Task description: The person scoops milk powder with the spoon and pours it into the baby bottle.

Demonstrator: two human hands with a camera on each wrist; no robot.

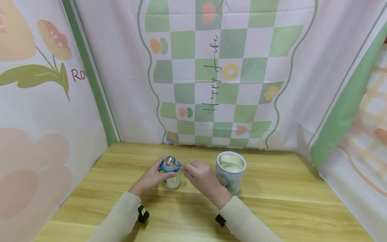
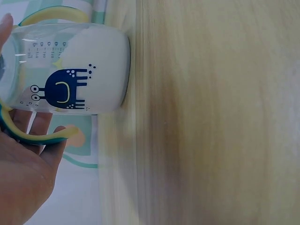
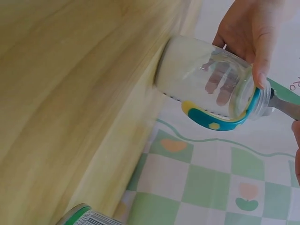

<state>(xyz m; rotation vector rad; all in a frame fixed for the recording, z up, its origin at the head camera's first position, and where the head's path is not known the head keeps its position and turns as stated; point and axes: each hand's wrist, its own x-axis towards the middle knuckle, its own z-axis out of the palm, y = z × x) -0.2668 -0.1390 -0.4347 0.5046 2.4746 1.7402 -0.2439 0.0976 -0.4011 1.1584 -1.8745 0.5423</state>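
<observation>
Two hands meet at the middle of a pale wooden table (image 1: 272, 201) that is walled on three sides by hanging cloth (image 1: 229, 67) printed with green checks and flowers.

Largest of the things on the table is a round tin (image 1: 231, 173), open at the top and filled with white powder, which stands just to the right of our right hand. In the right wrist view only a corner of it shows at the bottom edge.

Next in size is a clear baby bottle (image 1: 171, 174) with a teal collar and handles and a blue cartoon creature printed on its side. It stands upright on the table, left of the tin, its lower part white with powder. Our left hand (image 1: 152, 176) wraps round it from the left: the thumb lies across the front near the collar, and the fingers (image 3: 220, 82) show through the glass on the far side.

Our right hand (image 1: 201, 176) is curled, pinching the handle of a small metal spoon (image 1: 170, 161). The bowl of the spoon sits right over the mouth of the bottle.

We cannot tell whether the spoon carries any powder, since our fingers hide most of its handle. In the left wrist view the bottle's neck is cut off at the left edge, and the table is blurred.
</observation>
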